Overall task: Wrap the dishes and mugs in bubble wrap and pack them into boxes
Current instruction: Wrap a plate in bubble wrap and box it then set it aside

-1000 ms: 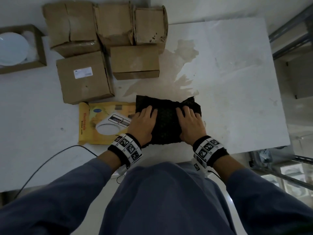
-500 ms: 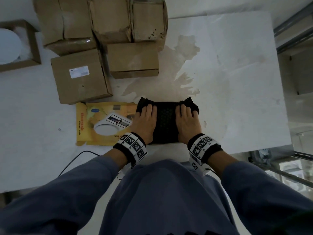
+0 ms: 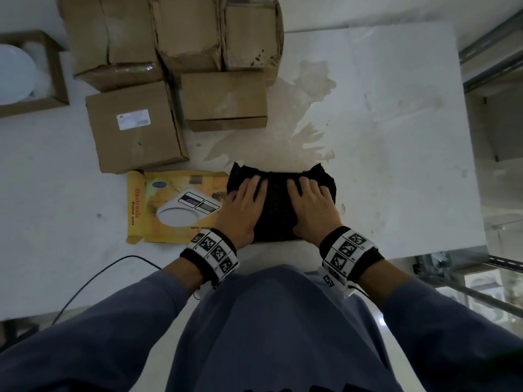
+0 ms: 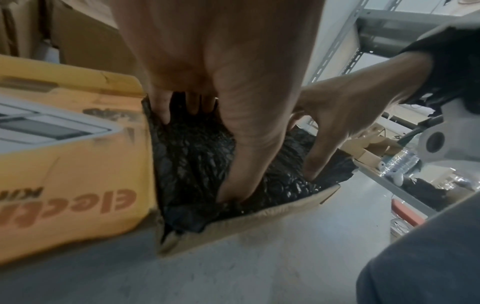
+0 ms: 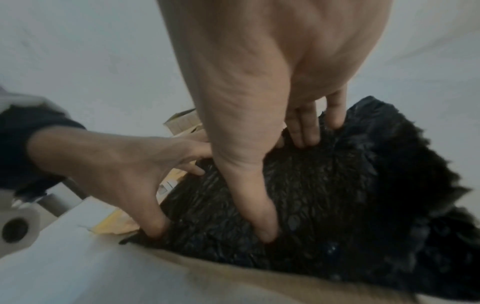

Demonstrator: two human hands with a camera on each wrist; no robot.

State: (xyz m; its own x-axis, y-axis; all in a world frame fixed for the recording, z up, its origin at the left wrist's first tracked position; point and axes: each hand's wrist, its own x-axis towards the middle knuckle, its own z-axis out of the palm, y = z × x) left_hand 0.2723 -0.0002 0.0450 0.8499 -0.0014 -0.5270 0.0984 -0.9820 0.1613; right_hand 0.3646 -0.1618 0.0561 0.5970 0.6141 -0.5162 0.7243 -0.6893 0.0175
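A bundle of black bubble wrap sits at the near edge of the white table, inside a low brown cardboard box whose front rim shows in the wrist views. My left hand and right hand lie side by side on top of the bundle and press it down. Fingers reach toward its far edge and both thumbs sit at the near edge. In the right wrist view the wrap bulges under the right hand. What is wrapped inside is hidden.
A yellow kitchen-scale box touches the bundle's left side. Several shut brown cartons stand at the back left. An open box with a white plate is at the far left. A cable crosses the near left; metal shelving stands to the right.
The wrap's loose far edge has been pushed in and the bundle has become narrower and more compact. Both hands have stayed pressed on top of it.
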